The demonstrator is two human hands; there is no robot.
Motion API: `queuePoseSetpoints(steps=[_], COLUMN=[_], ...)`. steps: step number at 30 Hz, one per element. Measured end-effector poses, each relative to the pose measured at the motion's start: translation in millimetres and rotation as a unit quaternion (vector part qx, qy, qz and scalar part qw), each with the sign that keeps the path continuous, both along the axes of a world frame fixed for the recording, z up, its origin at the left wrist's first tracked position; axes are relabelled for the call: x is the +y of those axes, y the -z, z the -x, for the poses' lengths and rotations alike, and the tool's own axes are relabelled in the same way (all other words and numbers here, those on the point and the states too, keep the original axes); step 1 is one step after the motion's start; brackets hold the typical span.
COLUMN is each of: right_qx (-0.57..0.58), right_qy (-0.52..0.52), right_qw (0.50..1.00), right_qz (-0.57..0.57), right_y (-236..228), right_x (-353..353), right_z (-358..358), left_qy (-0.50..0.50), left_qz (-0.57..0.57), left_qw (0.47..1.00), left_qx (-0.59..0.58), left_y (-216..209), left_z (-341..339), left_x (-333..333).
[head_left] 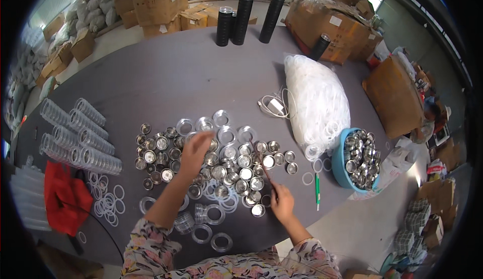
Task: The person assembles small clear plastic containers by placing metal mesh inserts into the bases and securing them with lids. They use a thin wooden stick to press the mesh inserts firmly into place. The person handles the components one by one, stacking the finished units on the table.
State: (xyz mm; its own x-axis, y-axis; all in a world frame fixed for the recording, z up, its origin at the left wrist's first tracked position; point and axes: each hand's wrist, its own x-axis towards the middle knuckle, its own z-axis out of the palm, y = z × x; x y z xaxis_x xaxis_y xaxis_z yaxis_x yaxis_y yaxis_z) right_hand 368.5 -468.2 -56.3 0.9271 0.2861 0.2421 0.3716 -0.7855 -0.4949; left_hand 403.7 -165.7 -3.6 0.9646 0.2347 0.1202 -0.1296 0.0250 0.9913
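My left hand (197, 150) is over the far side of a spread of small round metal cups (219, 172), next to the clear plastic rings (205, 124). Its fingers are drawn together, and whatever they hold is hidden. On the right of the spread, my right hand (283, 202) is closed round a thin reddish-brown stick (262, 168). That stick slants away to the far left across the cups, its tip near another clear ring (246, 134). White flat rings (227, 198) lie partly under the cups, and stacked clear rings (184, 222) lie nearer me.
Rows of stacked clear rings (80, 138) and a red cloth (65, 191) occupy the left side. To the right are a large bag of white rings (319, 103), a blue basin (339, 166) of metal cups and a green pen (317, 191). Black tubes (243, 20) stand far back.
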Motion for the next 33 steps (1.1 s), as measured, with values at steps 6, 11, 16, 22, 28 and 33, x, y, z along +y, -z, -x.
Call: queuePoseSetpoints(steps=[6,11,16,22,28,33], right_qx=[-0.045,-0.033,-0.099,0.420,0.242,0.164], right_qy=[0.001,0.014,-0.065,-0.082,-0.346,-0.554], right_qw=[0.999,0.999,0.973,0.652,0.771,0.617], right_qz=[0.001,-0.019,-0.196,-0.626,-0.477,-0.534], right_y=[18.2,25.5,12.4,9.0,-84.3,-192.1], right_x=[16.1,28.2,56.2,113.3,71.7,-2.2], right_z=[23.6,41.1,77.8,176.1,233.3,263.6], left_qy=[0.081,0.062,-0.065,0.082,-0.172,-0.198], left_qz=[0.034,0.006,-0.065,-0.376,-0.307,-0.312], left_qw=[0.995,0.995,0.993,0.867,0.920,0.918], left_qx=[0.053,0.076,-0.072,-0.316,-0.172,-0.140], left_y=[2.2,28.8,45.8,26.3,45.4,75.8], left_z=[102.1,158.2,184.6,231.2,283.5,354.5], left_x=[-26.5,-34.7,-51.5,-103.9,-71.7,-54.4])
